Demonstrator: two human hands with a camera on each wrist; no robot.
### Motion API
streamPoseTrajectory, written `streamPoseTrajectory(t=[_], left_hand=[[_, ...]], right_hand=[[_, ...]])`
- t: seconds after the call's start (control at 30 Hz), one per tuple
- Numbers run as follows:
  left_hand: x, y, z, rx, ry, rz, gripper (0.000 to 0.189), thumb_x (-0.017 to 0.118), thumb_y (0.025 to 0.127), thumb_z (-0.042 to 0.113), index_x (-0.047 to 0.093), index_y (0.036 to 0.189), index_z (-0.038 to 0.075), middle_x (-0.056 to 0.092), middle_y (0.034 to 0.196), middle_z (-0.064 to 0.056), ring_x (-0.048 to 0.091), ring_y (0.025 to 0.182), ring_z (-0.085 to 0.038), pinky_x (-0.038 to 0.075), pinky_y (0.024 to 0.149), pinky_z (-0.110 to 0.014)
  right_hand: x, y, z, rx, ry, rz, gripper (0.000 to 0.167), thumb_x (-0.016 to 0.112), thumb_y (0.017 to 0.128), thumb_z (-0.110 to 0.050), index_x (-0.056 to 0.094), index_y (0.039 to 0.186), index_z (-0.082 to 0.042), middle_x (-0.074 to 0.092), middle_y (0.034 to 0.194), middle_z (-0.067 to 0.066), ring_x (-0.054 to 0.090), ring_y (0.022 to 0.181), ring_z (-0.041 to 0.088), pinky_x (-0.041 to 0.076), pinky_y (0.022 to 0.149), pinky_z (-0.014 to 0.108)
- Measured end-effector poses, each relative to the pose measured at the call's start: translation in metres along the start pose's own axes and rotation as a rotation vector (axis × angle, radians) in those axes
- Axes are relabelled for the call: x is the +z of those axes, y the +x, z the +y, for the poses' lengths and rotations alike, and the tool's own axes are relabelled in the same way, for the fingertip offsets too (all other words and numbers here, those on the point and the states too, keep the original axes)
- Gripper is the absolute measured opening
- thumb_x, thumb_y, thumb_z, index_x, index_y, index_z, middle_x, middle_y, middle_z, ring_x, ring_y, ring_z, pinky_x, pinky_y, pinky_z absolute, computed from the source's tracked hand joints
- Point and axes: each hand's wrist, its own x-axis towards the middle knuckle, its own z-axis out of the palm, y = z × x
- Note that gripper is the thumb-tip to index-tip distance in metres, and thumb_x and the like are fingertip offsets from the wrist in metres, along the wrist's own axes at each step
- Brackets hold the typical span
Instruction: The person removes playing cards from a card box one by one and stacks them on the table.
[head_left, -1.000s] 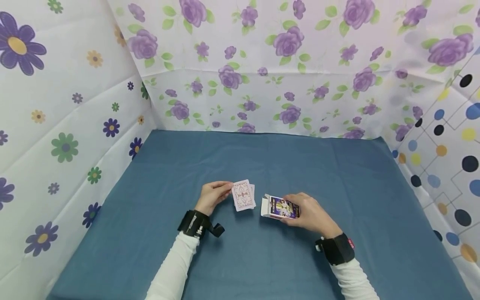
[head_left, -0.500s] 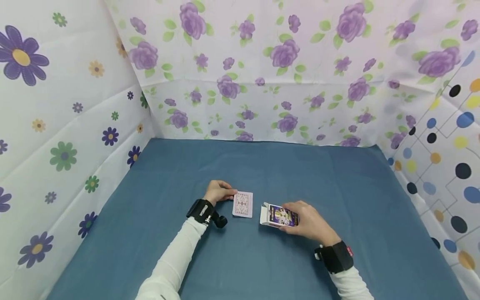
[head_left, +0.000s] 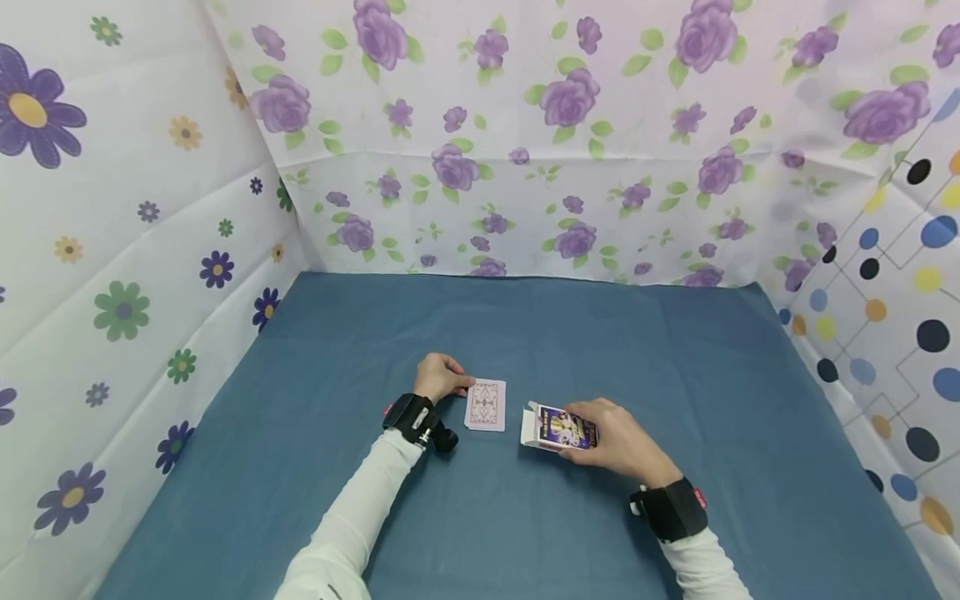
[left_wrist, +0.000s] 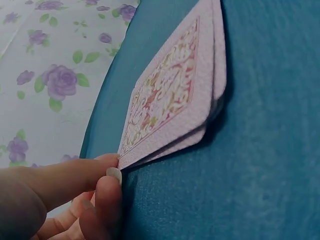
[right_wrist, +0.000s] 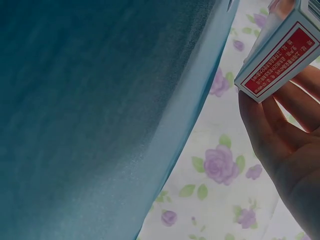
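A small stack of playing cards [head_left: 486,405] lies back side up on the blue cloth, with a red ornamental pattern inside a pale border. My left hand [head_left: 440,377] pinches the edge of the top card between thumb and finger. Up close in the left wrist view, the cards [left_wrist: 167,90] sit slightly offset from each other, and my left thumb [left_wrist: 75,175] meets a card corner. To the right, my right hand [head_left: 617,435] grips a purple and white card box [head_left: 564,428]. Its flap end faces the cards. A red printed panel on the box [right_wrist: 281,59] shows in the right wrist view.
Blue cloth [head_left: 540,517] covers the table around both hands. A white sheet with purple flowers [head_left: 525,125] hangs behind it. Patterned sheets stand on the left [head_left: 165,250] and right [head_left: 900,333] sides.
The cards, offset and held at a slant a second ago, now lie flatter and more nearly lined up. My left hand has shifted slightly with them. My right hand still holds the box.
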Motion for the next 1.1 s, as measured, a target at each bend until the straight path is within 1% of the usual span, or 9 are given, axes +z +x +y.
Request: streamPoseTrajectory(t=[0.23, 0.37, 0.43, 0.5, 0.6, 0.67, 0.77, 0.93, 1.1], left_hand=[[-0.001, 0.002, 0.001, 0.016, 0.060, 0.021, 0.014, 0.079, 0.079, 0.007, 0.068, 0.085, 0.002, 0.069, 0.076, -0.012, 0.063, 0.057, -0.015, 0.048, 0.054, -0.026], [0.002, -0.005, 0.008, 0.149, 0.083, 0.015, 0.010, 0.075, 0.084, 0.013, 0.070, 0.086, 0.004, 0.066, 0.072, -0.008, 0.055, 0.057, -0.011, 0.041, 0.054, -0.023], [0.005, -0.016, 0.016, 0.248, 0.074, -0.069, 0.010, 0.072, 0.087, 0.014, 0.072, 0.089, 0.004, 0.066, 0.073, -0.010, 0.050, 0.058, -0.010, 0.039, 0.055, -0.023], [0.009, -0.031, 0.026, 0.348, 0.075, -0.209, 0.011, 0.070, 0.089, 0.015, 0.075, 0.093, 0.005, 0.069, 0.078, -0.012, 0.047, 0.057, -0.009, 0.038, 0.056, -0.022], [0.018, -0.054, 0.041, 0.409, 0.081, -0.410, 0.014, 0.067, 0.091, 0.016, 0.077, 0.093, 0.005, 0.070, 0.083, -0.020, 0.043, 0.053, -0.008, 0.036, 0.053, -0.022], [0.024, -0.067, 0.046, 0.402, 0.093, -0.457, 0.015, 0.068, 0.091, 0.017, 0.077, 0.089, 0.005, 0.068, 0.079, -0.023, 0.038, 0.049, -0.008, 0.032, 0.050, -0.021], [0.032, -0.077, 0.049, 0.365, 0.090, -0.419, 0.017, 0.069, 0.089, 0.017, 0.077, 0.082, 0.004, 0.064, 0.066, -0.019, 0.035, 0.046, -0.007, 0.028, 0.047, -0.021], [0.037, -0.080, 0.044, 0.313, 0.076, -0.358, 0.018, 0.070, 0.089, 0.016, 0.075, 0.078, 0.003, 0.053, 0.056, 0.002, 0.036, 0.047, -0.007, 0.028, 0.047, -0.022], [0.037, -0.082, 0.038, 0.275, 0.077, -0.393, 0.015, 0.073, 0.085, 0.014, 0.073, 0.076, 0.002, 0.047, 0.050, 0.004, 0.036, 0.045, -0.007, 0.028, 0.046, -0.022]], right_hand=[[-0.001, 0.002, 0.001, 0.026, 0.012, -0.016, 0.060, 0.082, 0.075, -0.037, 0.064, 0.125, -0.010, 0.067, 0.112, 0.004, 0.056, 0.091, 0.012, 0.046, 0.074, 0.029], [-0.001, 0.003, 0.001, 0.033, -0.001, -0.026, 0.060, 0.081, 0.076, -0.037, 0.063, 0.126, -0.010, 0.067, 0.113, 0.005, 0.057, 0.095, 0.013, 0.047, 0.076, 0.031], [-0.001, 0.004, 0.000, 0.030, -0.006, -0.029, 0.060, 0.081, 0.076, -0.038, 0.063, 0.126, -0.009, 0.067, 0.113, 0.004, 0.057, 0.095, 0.014, 0.047, 0.077, 0.032], [-0.001, 0.004, -0.001, 0.022, -0.010, -0.030, 0.060, 0.082, 0.076, -0.038, 0.064, 0.125, -0.009, 0.067, 0.112, 0.004, 0.057, 0.094, 0.014, 0.047, 0.076, 0.031], [-0.002, 0.006, -0.004, 0.019, -0.007, -0.035, 0.059, 0.081, 0.076, -0.038, 0.064, 0.125, -0.009, 0.067, 0.112, 0.004, 0.057, 0.093, 0.013, 0.047, 0.074, 0.030], [-0.003, 0.006, -0.006, 0.012, -0.010, -0.038, 0.059, 0.081, 0.076, -0.038, 0.063, 0.125, -0.010, 0.067, 0.112, 0.004, 0.057, 0.093, 0.013, 0.048, 0.074, 0.029], [-0.004, 0.008, -0.009, -0.001, -0.009, -0.035, 0.059, 0.081, 0.076, -0.038, 0.063, 0.126, -0.010, 0.066, 0.112, 0.004, 0.057, 0.094, 0.013, 0.049, 0.074, 0.029], [-0.003, 0.007, -0.012, -0.020, -0.014, -0.028, 0.060, 0.082, 0.076, -0.037, 0.063, 0.126, -0.009, 0.066, 0.111, 0.004, 0.057, 0.093, 0.012, 0.049, 0.073, 0.029], [-0.001, 0.006, -0.014, -0.030, -0.017, -0.023, 0.060, 0.081, 0.076, -0.038, 0.063, 0.126, -0.010, 0.066, 0.111, 0.003, 0.056, 0.092, 0.011, 0.048, 0.072, 0.028]])
